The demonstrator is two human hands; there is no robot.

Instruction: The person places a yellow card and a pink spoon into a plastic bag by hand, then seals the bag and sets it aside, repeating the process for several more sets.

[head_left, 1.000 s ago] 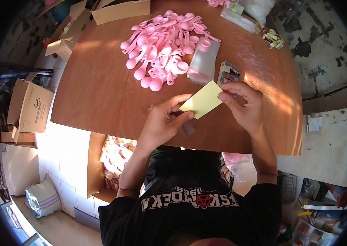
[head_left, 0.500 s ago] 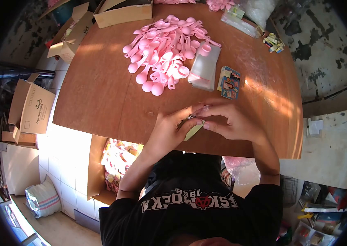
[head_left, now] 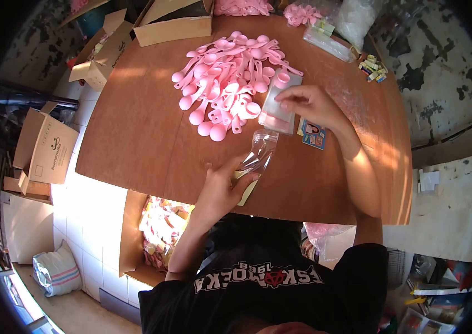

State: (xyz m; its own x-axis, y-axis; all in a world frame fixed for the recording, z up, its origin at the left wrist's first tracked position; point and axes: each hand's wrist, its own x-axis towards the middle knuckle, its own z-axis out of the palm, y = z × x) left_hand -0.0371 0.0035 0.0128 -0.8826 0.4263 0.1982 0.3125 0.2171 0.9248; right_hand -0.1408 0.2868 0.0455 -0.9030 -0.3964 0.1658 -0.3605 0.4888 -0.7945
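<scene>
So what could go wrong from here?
The pink scoop lies on the stack of clear bags, close to the right hand; a nudge might knock it off.

The left hand holds a clear bag and a yellow card near the edge of the table; if the grip loosened, the card could drop over.

The printed cards sit beside the right wrist, which could brush them askew.

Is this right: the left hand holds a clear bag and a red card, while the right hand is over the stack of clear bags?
Not quite. The card is pale yellow-green, not red, per the head view. The left hand holds it and a clear bag; the right hand is over the stack of clear bags.
</scene>
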